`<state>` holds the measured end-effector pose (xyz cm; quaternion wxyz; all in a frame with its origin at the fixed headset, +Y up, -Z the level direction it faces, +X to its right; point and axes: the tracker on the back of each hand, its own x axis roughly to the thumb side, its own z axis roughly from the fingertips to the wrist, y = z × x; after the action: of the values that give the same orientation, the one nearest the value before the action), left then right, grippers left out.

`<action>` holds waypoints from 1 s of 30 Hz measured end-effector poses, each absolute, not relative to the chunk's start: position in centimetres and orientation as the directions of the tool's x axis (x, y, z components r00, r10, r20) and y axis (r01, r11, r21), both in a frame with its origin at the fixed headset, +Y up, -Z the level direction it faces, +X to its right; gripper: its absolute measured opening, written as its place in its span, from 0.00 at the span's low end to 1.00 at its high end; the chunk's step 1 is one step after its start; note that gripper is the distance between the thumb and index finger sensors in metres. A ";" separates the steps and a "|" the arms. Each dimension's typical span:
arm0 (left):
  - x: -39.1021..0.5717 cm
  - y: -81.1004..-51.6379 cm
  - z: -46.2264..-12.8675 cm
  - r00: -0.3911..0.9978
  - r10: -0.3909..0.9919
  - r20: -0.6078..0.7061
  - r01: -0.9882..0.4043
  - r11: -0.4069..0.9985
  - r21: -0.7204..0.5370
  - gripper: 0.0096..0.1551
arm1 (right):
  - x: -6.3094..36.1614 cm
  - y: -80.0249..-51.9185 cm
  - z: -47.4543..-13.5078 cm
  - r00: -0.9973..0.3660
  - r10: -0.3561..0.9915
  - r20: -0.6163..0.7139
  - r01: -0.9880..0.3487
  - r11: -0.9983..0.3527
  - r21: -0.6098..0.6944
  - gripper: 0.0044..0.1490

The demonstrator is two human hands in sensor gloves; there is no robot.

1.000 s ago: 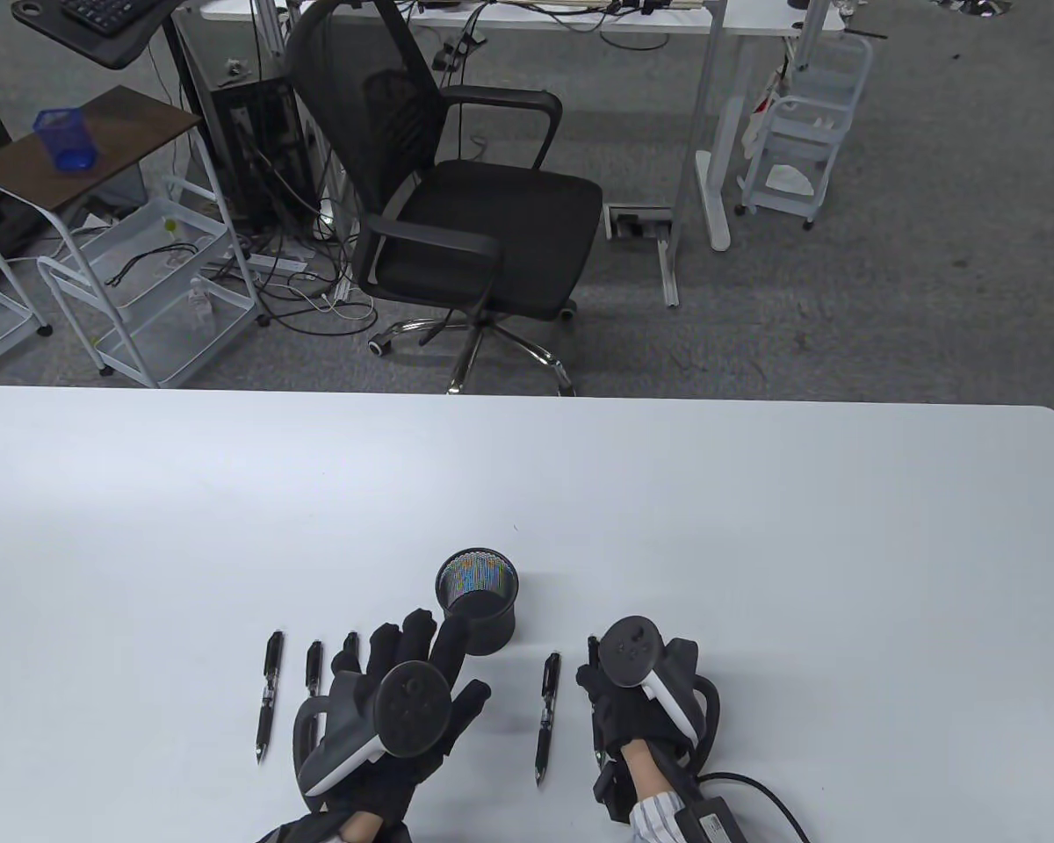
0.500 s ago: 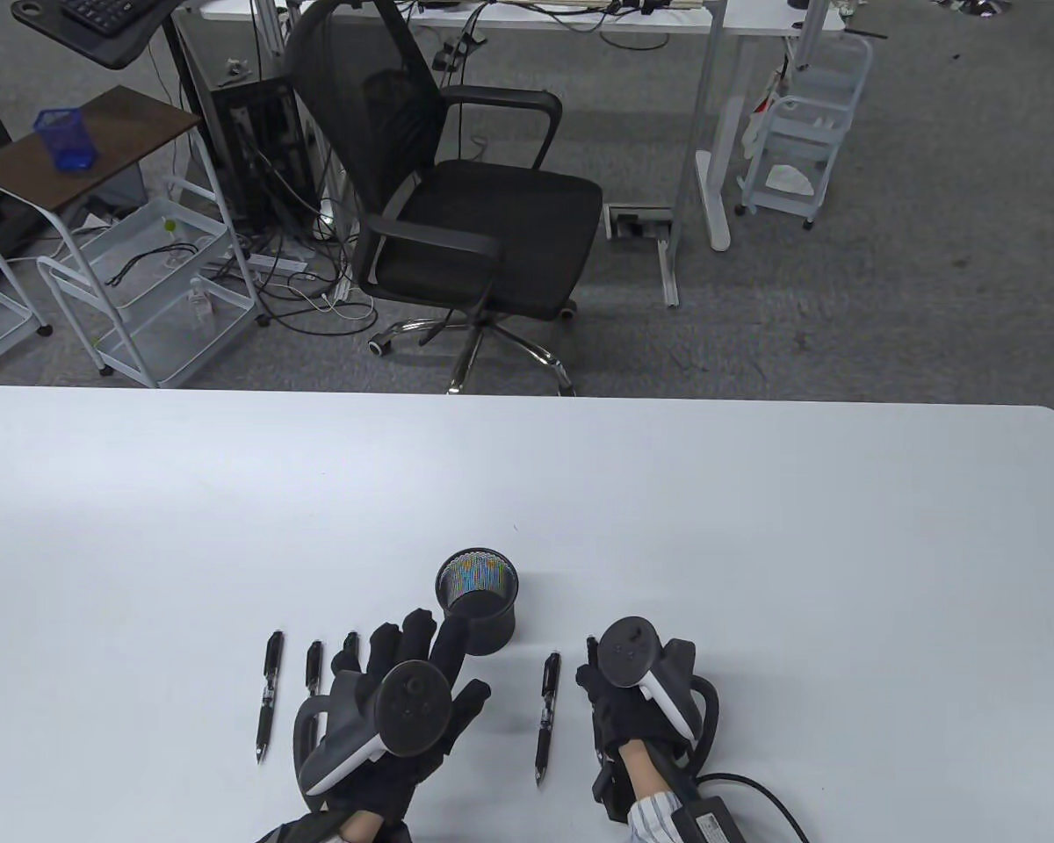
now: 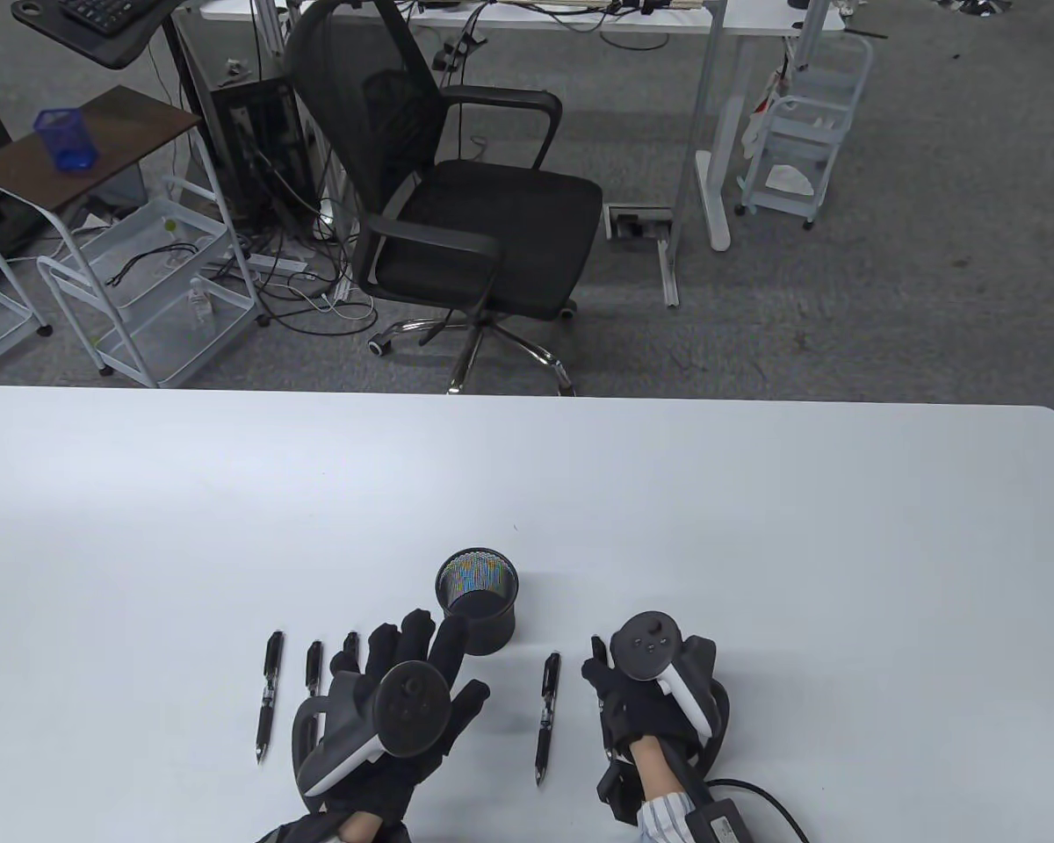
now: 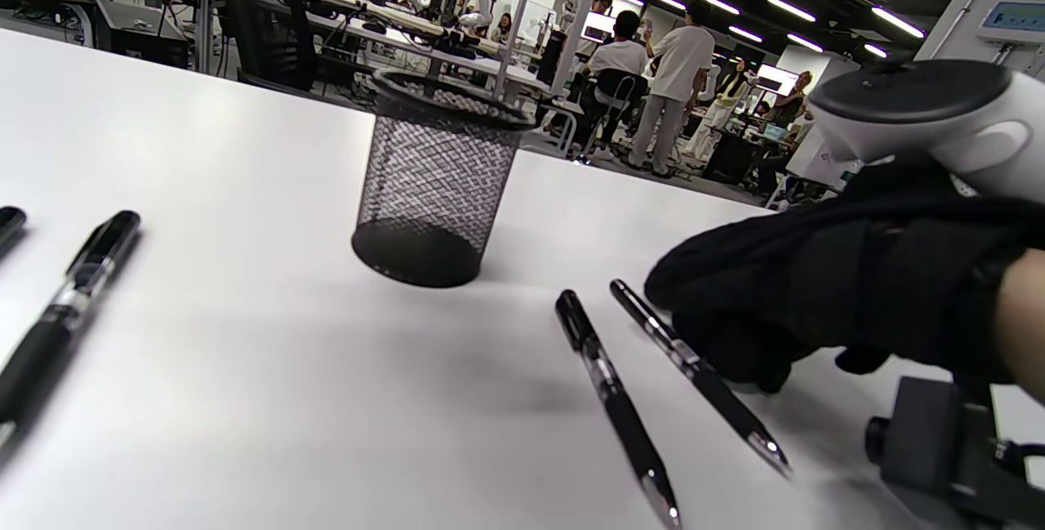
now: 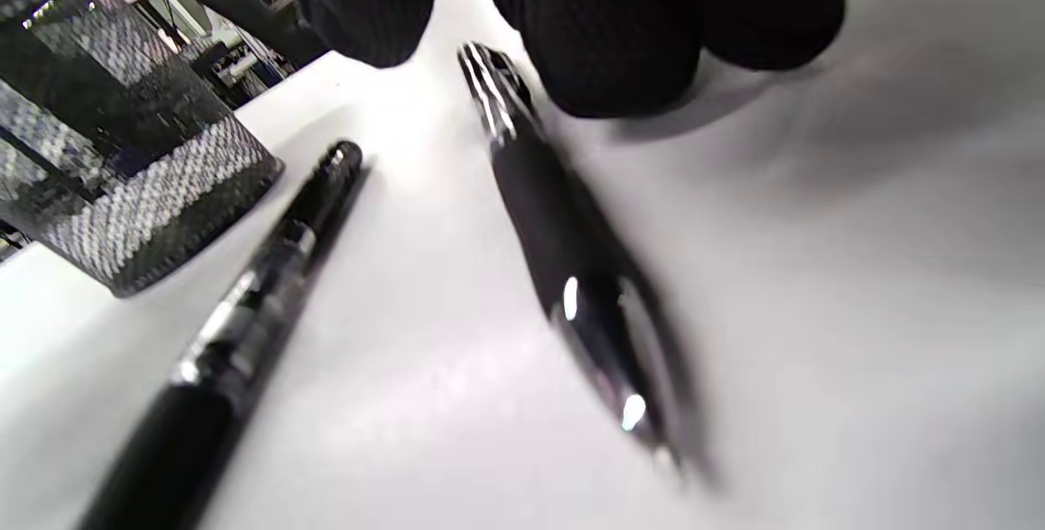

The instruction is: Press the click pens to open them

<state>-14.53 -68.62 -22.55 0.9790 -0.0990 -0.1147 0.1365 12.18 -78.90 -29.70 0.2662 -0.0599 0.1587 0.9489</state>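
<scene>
1. Since the earlier frame the right hand (image 3: 646, 702) has shifted slightly rightward, fingers curled beside a pen (image 4: 702, 379), probably to lift it; whether they grip it I cannot tell.
2. The left hand (image 3: 404, 694) hovers spread near the worktop's near edge, partly hiding another pen (image 3: 350, 648).

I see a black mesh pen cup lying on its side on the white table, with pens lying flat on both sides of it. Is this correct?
Not quite. The black mesh pen cup stands upright on the white table, open mouth facing up; the left wrist view shows it plainly. The rest holds: the table view shows pens lying flat on both sides of it, one to its left and one to its right.
</scene>
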 end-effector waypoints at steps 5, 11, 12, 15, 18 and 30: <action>-14.6 -68.6 -22.5 0.935 0.293 0.198 -0.248 0.943 -0.222 0.39 | 13.5 -76.2 -29.1 -0.802 0.573 -0.170 -0.596 -0.789 0.153 0.43; -14.6 -68.6 -22.5 0.935 0.293 0.202 -0.249 0.944 -0.218 0.39 | 13.9 -71.7 -27.7 -0.768 0.638 -0.047 -0.637 -0.770 -0.047 0.41; -14.6 -68.5 -22.5 0.934 0.294 0.202 -0.250 0.943 -0.217 0.39 | 13.8 -71.0 -27.4 -0.768 0.640 -0.024 -0.637 -0.767 -0.074 0.41; -14.7 -68.5 -22.4 0.933 0.298 0.204 -0.256 0.944 -0.209 0.39 | 13.4 -69.1 -26.5 -0.768 0.638 0.057 -0.638 -0.754 -0.157 0.42; -14.8 -68.5 -22.4 0.934 0.295 0.203 -0.256 0.946 -0.201 0.39 | 12.9 -67.7 -25.6 -0.768 0.629 0.121 -0.638 -0.737 -0.221 0.39; -14.8 -68.4 -22.3 0.934 0.290 0.206 -0.253 0.949 -0.190 0.39 | 10.3 -66.1 -24.1 -0.746 0.551 0.372 -0.650 -0.724 -0.231 0.41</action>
<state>-14.82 -68.42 -22.33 0.9802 -0.0804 -0.1167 0.1386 10.25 -66.12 -24.13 0.3273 0.1402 -0.1757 0.9178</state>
